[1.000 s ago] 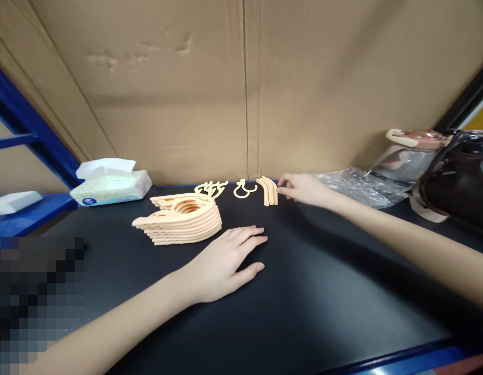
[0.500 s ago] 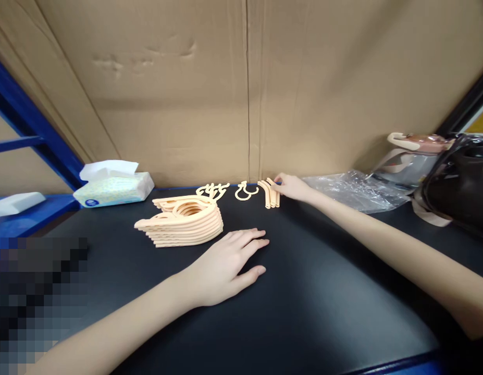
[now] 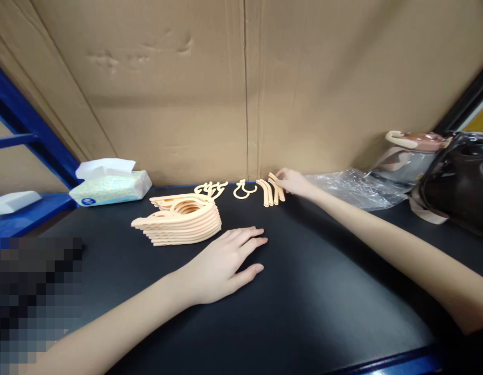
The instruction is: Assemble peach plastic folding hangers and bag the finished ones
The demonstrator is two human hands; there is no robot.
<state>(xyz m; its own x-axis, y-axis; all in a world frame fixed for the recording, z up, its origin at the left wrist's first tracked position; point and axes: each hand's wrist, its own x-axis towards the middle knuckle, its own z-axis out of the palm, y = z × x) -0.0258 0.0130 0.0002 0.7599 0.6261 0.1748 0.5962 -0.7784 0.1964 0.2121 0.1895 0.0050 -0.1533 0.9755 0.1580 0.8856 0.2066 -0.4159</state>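
My left hand [image 3: 221, 265] lies flat on the black tabletop [image 3: 304, 302], fingers apart, holding nothing. Just beyond its knuckles is a neat stack of peach folding-hanger pieces [image 3: 186, 229]. At the back, my right hand [image 3: 296, 184] pinches the upper end of a curved peach hanger arm [image 3: 281, 191]. Several similar hanger arms [image 3: 265, 194] lie side by side immediately left of it. Farther left sit loose hanger hooks [image 3: 244, 194] and a cluster of overlapping hooks [image 3: 210, 190]. My right fingertips partly cover the held arm's top.
A tissue pack [image 3: 110, 187] stands at the back left beside a blue metal frame [image 3: 38, 140]. Crumpled clear plastic [image 3: 346, 190], a drink bottle [image 3: 401, 161] and a dark bag [image 3: 460, 182] occupy the right. A cardboard wall [image 3: 166, 104] rises behind.
My right hand has shifted slightly right, and the pinched hanger arm now stands a little apart from the row. My left hand stays resting on the tabletop.
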